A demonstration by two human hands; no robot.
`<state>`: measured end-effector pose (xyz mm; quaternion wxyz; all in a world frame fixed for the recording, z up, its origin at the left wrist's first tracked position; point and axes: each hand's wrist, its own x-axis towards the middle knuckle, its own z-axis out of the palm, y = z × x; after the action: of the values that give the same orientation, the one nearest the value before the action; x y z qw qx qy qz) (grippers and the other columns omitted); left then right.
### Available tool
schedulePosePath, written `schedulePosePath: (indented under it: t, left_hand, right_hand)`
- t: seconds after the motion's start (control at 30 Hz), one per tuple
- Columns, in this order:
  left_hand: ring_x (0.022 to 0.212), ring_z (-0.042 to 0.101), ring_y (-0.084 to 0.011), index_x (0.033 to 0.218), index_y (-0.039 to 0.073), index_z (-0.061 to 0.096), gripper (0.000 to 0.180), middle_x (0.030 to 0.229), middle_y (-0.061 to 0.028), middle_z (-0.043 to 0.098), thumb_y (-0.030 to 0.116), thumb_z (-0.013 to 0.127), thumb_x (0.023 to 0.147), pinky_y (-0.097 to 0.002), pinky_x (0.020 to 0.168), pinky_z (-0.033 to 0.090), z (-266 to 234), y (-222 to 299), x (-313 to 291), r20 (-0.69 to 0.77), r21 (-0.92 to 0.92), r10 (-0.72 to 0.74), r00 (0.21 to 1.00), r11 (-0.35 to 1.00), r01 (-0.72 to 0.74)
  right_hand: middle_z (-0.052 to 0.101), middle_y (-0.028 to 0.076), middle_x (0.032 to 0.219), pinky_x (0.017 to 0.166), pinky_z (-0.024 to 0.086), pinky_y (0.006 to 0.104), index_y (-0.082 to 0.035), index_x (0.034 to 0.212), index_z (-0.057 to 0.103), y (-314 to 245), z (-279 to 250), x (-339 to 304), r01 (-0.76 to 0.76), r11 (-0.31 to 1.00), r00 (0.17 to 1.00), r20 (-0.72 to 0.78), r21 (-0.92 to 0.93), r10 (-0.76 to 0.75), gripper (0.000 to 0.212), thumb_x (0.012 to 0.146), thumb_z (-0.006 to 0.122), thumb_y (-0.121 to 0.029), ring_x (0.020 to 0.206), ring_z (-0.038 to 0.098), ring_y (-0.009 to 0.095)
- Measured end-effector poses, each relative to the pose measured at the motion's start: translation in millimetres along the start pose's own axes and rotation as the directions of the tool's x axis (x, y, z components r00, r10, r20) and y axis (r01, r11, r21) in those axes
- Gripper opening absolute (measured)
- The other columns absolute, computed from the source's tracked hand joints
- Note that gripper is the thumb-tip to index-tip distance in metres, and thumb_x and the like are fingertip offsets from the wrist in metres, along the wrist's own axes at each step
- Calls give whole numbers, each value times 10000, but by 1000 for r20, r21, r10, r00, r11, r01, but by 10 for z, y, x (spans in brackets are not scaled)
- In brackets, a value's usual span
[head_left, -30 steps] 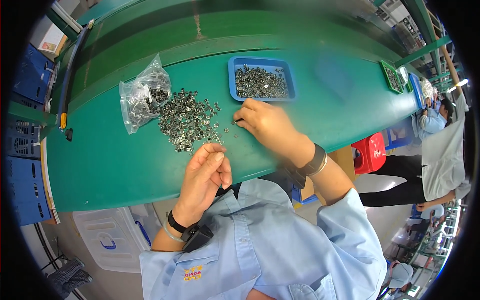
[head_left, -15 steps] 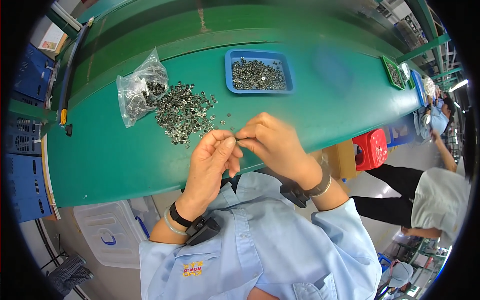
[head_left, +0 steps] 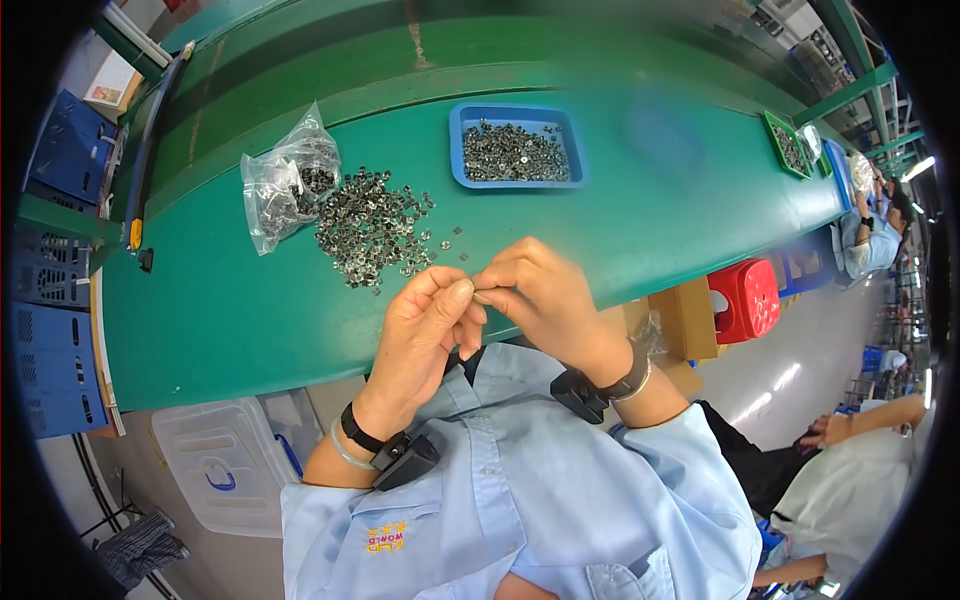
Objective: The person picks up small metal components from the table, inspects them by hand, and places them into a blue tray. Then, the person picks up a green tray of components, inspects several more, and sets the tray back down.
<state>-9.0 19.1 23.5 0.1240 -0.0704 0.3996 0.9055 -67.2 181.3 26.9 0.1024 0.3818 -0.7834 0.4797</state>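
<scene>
My left hand (head_left: 428,322) and my right hand (head_left: 545,300) meet fingertip to fingertip just above the near part of the green table. Thumb and forefinger are pinched on each side; whatever sits between them is covered by the fingers. Beyond them lies a loose pile of small dark metal parts (head_left: 370,228), with a few strays at its right. A clear plastic bag (head_left: 270,195) holding more such parts touches the pile's left side. Farther back, a blue tray (head_left: 456,150) contains many similar small pieces.
The green table (head_left: 240,335) runs across to the right, where a green tray (head_left: 785,145) stands. By its near edge are a red stool (head_left: 748,300) and a cardboard box (head_left: 692,322). A lidded clear bin (head_left: 215,465) sits at lower left. People are at right.
Both hands stay pinched together in nearly the same place, and the dark bit that showed between the fingertips is now hidden. The person in a light top at right has moved lower in view.
</scene>
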Motion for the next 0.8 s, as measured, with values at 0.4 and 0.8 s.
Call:
schedulePosePath:
  t: [0.4,0.8]
  left_hand:
    - [555,535,-102,932,65,530,116,719,-43,603,172,573,943,-221,490,421,-23,-51,-34,54,-126,14,998,992,-7]
    - [564,529,-120,945,63,517,114,747,-49,598,173,542,959,-235,493,420,-2,-32,-71,-49,133,100,994,987,-92]
  right_hand:
    - [597,43,840,617,491,309,-85,890,624,-124,14,-64,-25,997,999,-33,76,28,187,745,730,-32,765,598,203]
    - [618,53,862,639,490,300,-75,912,628,-50,40,-86,93,991,994,-41,-95,-97,190,755,721,-20,781,604,198]
